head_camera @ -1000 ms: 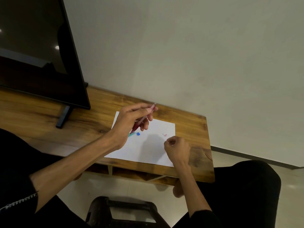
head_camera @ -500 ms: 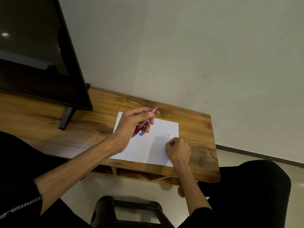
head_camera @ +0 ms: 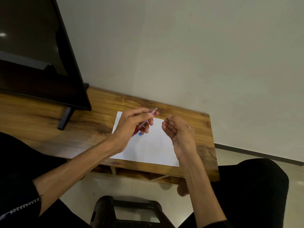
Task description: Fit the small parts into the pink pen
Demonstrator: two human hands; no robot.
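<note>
A white sheet of paper point(head_camera: 148, 148) lies on the right end of a wooden table point(head_camera: 92, 119). My left hand point(head_camera: 130, 124) hovers over the sheet's far left part and grips a pink-red pen point(head_camera: 153, 111) between thumb and fingers, one end pointing away to the right. A small blue piece point(head_camera: 140, 133) shows on the paper just under that hand. My right hand point(head_camera: 179, 132) is raised over the sheet's right side, palm turned toward the left hand, fingers loosely curled. Nothing is visible in it.
A dark flat screen point(head_camera: 32, 55) stands on the table's left part, its black foot point(head_camera: 65, 119) near the paper. A plain wall runs behind the table. A dark stool point(head_camera: 128, 211) sits between my knees, and the table's right edge point(head_camera: 213, 145) is close to my right hand.
My right hand has lifted off the paper, where it was pinching at a small pink mark, and turned palm inward. The left hand still grips the pen in nearly the same place.
</note>
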